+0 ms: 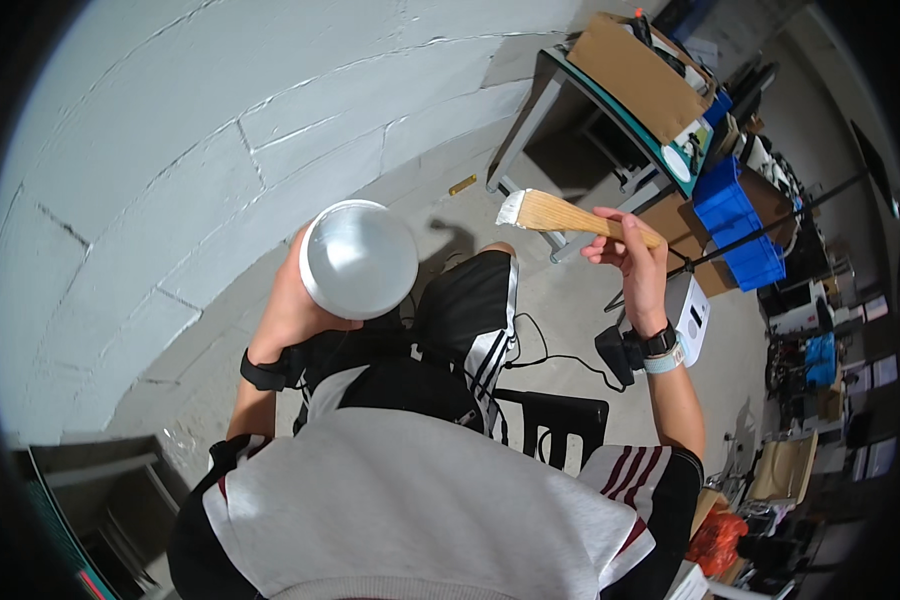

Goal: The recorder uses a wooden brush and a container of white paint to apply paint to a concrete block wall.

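My left hand (292,300) holds a round shiny metal bowl (358,258) from underneath, raised in front of a white block wall (170,150). My right hand (635,262) grips the wooden handle of a wide flat paintbrush (555,213), its pale bristles pointing left toward the bowl. The brush and bowl stay apart, with a gap between them. Both wrists wear black straps, and the right wrist also has a pale band.
A grey table (560,85) at the upper right carries a cardboard box (642,70). Blue crates (735,215) and clutter stand to the right. A black chair (555,420) and a cable lie on the concrete floor below me.
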Tool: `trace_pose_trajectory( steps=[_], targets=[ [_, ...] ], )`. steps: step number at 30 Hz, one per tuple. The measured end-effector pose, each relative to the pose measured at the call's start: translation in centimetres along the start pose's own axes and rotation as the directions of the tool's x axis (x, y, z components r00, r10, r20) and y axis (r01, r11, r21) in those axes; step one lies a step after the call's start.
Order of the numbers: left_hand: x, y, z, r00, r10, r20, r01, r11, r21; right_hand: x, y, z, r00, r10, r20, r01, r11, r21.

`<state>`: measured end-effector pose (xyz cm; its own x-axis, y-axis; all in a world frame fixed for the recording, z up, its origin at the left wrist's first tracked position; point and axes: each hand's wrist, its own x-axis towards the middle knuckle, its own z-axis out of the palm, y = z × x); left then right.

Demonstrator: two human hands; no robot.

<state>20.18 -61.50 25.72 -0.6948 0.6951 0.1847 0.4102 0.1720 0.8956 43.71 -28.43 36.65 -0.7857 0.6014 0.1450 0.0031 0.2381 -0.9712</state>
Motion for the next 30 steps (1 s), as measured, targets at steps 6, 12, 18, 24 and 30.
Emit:
trace_pose_trajectory(
  steps=[6,12,18,24,30],
  targets=[
    [-1.3,-0.1,0.5,0.998,-0.047,-0.040,0.043,0.995,-0.093,-0.3,1.4,0.7,0.999,-0.043,0.020,0.043,0.998,-0.039],
    [0.6,1.4,1.1,0.998,-0.041,-0.052,0.036,0.995,-0.090,0.2,2.1,0.3,0.998,-0.030,0.060,0.026,0.998,0.063],
    [3.3,2.1,2.9,1.000,-0.010,-0.020,0.009,0.999,-0.040,2.9,5.5,1.2,0.988,0.037,0.147,-0.083,0.944,0.319],
    [4.1,0.4,3.2,0.985,-0.141,-0.098,0.143,0.990,0.007,6.7,9.4,2.8,0.973,0.079,0.215,-0.177,0.856,0.486],
    [5.2,-1.2,3.1,0.969,-0.186,-0.160,0.216,0.955,0.203,11.6,13.0,5.4,0.936,0.135,0.324,-0.312,0.744,0.591]
  ],
)
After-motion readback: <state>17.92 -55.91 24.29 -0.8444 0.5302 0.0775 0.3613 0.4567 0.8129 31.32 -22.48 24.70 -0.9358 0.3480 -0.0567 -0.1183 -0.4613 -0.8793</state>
